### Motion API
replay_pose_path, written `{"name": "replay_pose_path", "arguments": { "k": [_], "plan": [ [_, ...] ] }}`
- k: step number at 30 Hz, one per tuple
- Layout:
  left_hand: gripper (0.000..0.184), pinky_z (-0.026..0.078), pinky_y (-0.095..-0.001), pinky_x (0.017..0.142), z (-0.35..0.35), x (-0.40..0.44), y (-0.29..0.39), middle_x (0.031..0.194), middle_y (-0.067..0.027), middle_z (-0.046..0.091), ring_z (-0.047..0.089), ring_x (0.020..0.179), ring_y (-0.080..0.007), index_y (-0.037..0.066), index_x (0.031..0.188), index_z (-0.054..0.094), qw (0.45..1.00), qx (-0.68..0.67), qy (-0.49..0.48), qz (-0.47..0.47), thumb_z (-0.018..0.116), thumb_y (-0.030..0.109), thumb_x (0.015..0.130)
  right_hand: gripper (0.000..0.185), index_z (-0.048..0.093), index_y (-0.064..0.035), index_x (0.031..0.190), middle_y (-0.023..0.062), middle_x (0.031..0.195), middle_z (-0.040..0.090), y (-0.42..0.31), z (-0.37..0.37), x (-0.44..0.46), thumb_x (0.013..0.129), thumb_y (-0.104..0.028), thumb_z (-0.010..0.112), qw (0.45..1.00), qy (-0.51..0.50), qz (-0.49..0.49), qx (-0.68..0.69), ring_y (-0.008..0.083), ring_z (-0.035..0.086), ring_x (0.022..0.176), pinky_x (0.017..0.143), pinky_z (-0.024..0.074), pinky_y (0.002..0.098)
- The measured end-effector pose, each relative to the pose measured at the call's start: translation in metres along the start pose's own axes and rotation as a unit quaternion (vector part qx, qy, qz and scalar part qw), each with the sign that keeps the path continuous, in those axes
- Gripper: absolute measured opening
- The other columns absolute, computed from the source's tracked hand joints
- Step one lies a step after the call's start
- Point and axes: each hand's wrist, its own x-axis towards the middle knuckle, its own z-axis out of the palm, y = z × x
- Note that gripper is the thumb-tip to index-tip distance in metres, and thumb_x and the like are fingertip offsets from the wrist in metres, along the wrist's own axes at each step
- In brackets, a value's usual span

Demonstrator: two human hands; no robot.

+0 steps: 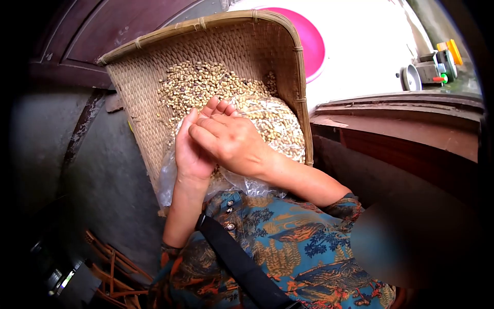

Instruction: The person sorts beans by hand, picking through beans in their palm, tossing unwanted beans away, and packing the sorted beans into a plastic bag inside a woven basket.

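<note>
My left hand [193, 157] is turned palm up and cupped, its fingers stretched out. Over its palm lies my right hand [234, 144], fingers bent and drawn together, hiding the palm and whatever may be between the two hands. Both are above a woven bamboo winnowing basket [139, 103]. Loose tan beans [198, 82], a few of them darker, are spread in the basket beyond my fingertips. To the right of my hands, a clear plastic bag [280, 126] with more beans showing through it rests in the basket; its crumpled film reaches under my wrists.
A bright pink round basin [309, 41] stands behind the basket. On the right runs a worn wooden sill [406, 126], with a small metal machine [427, 69] outside in bright light. Dark wooden panelling [77, 46] is at upper left, and a wooden chair [116, 273] at lower left.
</note>
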Motion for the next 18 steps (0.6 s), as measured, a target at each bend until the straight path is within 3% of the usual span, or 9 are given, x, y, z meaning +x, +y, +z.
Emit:
{"name": "replay_pose_path", "arguments": {
  "k": [3, 4, 6, 7, 10, 11, 12, 13, 18],
  "plan": [
    [0.045, 0.040, -0.0456, 0.108, -0.001, -0.002, 0.007, 0.126, -0.0193, 0.056, 0.051, 0.123, -0.0325, -0.003, 0.130, 0.049, 0.998, 0.004, 0.063, -0.008, 0.031, 0.030, 0.105, 0.020, 0.061, -0.0015, 0.094, 0.0091, 0.081, 0.062, 0.009, -0.014, 0.001, 0.074, -0.004, 0.064, 0.998, 0.061, -0.006, 0.014, 0.0238, 0.064, 0.073, 0.062, 0.0536, 0.0350],
    [0.046, 0.038, -0.0469, 0.111, 0.008, -0.007, 0.012, 0.130, -0.0219, 0.054, 0.049, 0.127, -0.0351, -0.005, 0.132, 0.047, 0.995, -0.094, 0.029, -0.034, 0.033, 0.030, 0.105, 0.023, 0.061, -0.0007, 0.096, 0.0098, 0.079, 0.062, 0.016, -0.021, 0.001, 0.074, -0.004, 0.065, 0.996, 0.092, -0.012, 0.020, 0.0248, 0.064, 0.072, 0.061, 0.0538, 0.0354],
    [0.049, 0.035, -0.0476, 0.114, 0.014, -0.002, 0.013, 0.135, -0.0245, 0.050, 0.046, 0.130, -0.0369, -0.007, 0.134, 0.044, 0.998, -0.066, -0.003, -0.004, 0.033, 0.030, 0.105, 0.025, 0.066, 0.0013, 0.098, 0.0119, 0.087, 0.069, 0.037, -0.059, 0.006, 0.073, 0.003, 0.070, 0.990, 0.141, -0.021, -0.011, 0.0232, 0.068, 0.074, 0.064, 0.0553, 0.0318],
    [0.052, 0.031, -0.0485, 0.117, 0.023, -0.002, 0.014, 0.139, -0.0268, 0.045, 0.041, 0.134, -0.0385, -0.009, 0.136, 0.041, 0.997, -0.039, 0.056, 0.024, 0.033, 0.032, 0.105, 0.024, 0.066, -0.0011, 0.098, 0.0120, 0.090, 0.068, 0.052, -0.074, 0.003, 0.074, 0.001, 0.070, 0.986, 0.149, -0.004, -0.076, 0.0255, 0.067, 0.079, 0.066, 0.0556, 0.0326],
    [0.054, 0.028, -0.0488, 0.118, 0.039, -0.001, 0.018, 0.142, -0.0282, 0.042, 0.034, 0.139, -0.0395, -0.009, 0.139, 0.038, 0.996, -0.034, 0.067, 0.040, 0.034, 0.033, 0.105, 0.026, 0.068, -0.0059, 0.105, 0.0162, 0.100, 0.067, 0.085, -0.112, -0.003, 0.080, -0.006, 0.072, 0.962, 0.156, 0.141, -0.173, 0.0313, 0.067, 0.090, 0.073, 0.0562, 0.0365],
    [0.056, 0.018, -0.0508, 0.121, 0.040, -0.001, 0.020, 0.150, -0.0289, 0.031, 0.023, 0.145, -0.0393, -0.009, 0.144, 0.031, 0.996, -0.043, 0.065, 0.044, 0.031, 0.032, 0.106, 0.027, 0.068, -0.0070, 0.108, 0.0179, 0.106, 0.067, 0.095, -0.117, -0.007, 0.082, -0.008, 0.072, 0.947, 0.135, 0.158, -0.244, 0.0326, 0.066, 0.095, 0.077, 0.0558, 0.0379],
    [0.056, 0.018, -0.0506, 0.121, 0.041, -0.001, 0.021, 0.151, -0.0289, 0.030, 0.023, 0.145, -0.0395, -0.009, 0.144, 0.031, 0.997, -0.039, 0.057, 0.045, 0.030, 0.033, 0.106, 0.028, 0.068, -0.0080, 0.112, 0.0195, 0.113, 0.066, 0.101, -0.121, -0.008, 0.084, -0.011, 0.072, 0.925, 0.113, 0.175, -0.317, 0.0340, 0.065, 0.099, 0.081, 0.0553, 0.0392],
    [0.057, 0.017, -0.0504, 0.121, 0.040, -0.001, 0.022, 0.151, -0.0290, 0.030, 0.023, 0.145, -0.0398, -0.009, 0.144, 0.031, 0.997, -0.035, 0.046, 0.045, 0.030, 0.033, 0.106, 0.031, 0.068, -0.0073, 0.116, 0.0195, 0.122, 0.063, 0.101, -0.124, -0.011, 0.086, -0.014, 0.072, 0.929, 0.102, 0.199, -0.294, 0.0335, 0.063, 0.107, 0.088, 0.0540, 0.0401],
    [0.060, 0.017, -0.0502, 0.121, 0.046, 0.003, 0.022, 0.152, -0.0294, 0.028, 0.021, 0.145, -0.0409, -0.009, 0.145, 0.030, 0.998, -0.013, 0.040, 0.054, 0.028, 0.036, 0.106, 0.029, 0.067, -0.0042, 0.114, 0.0178, 0.121, 0.062, 0.080, -0.096, -0.023, 0.086, -0.010, 0.072, 0.969, 0.085, 0.187, -0.139, 0.0308, 0.064, 0.106, 0.089, 0.0544, 0.0382]
  ]
}}
